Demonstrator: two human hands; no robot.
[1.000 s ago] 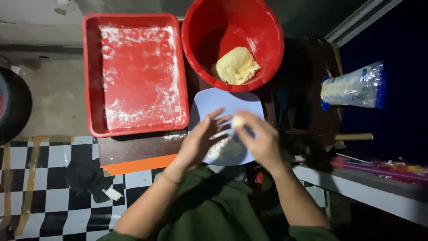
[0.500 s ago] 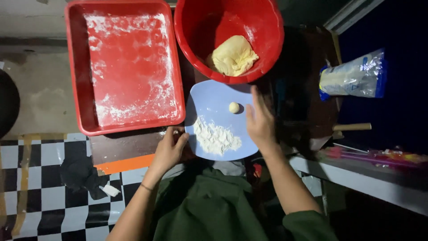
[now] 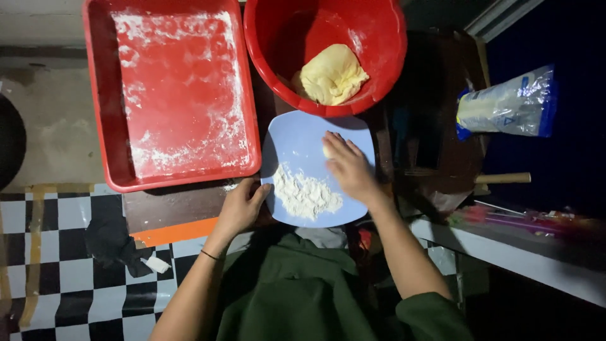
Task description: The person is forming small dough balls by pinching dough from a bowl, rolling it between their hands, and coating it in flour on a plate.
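The dough ball [image 3: 327,150] on the plate [image 3: 297,146], bare half a second ago, is now covered by the right hand [image 3: 349,167], fingers flat and slightly spread; the rim is still gripped by the left hand [image 3: 242,205], fingers curled

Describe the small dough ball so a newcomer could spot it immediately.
Find the red bowl; just below it sits a pale blue plate. The small dough ball lies under the right hand, a smooth pale lump, unlike the loose flour pile nearby.
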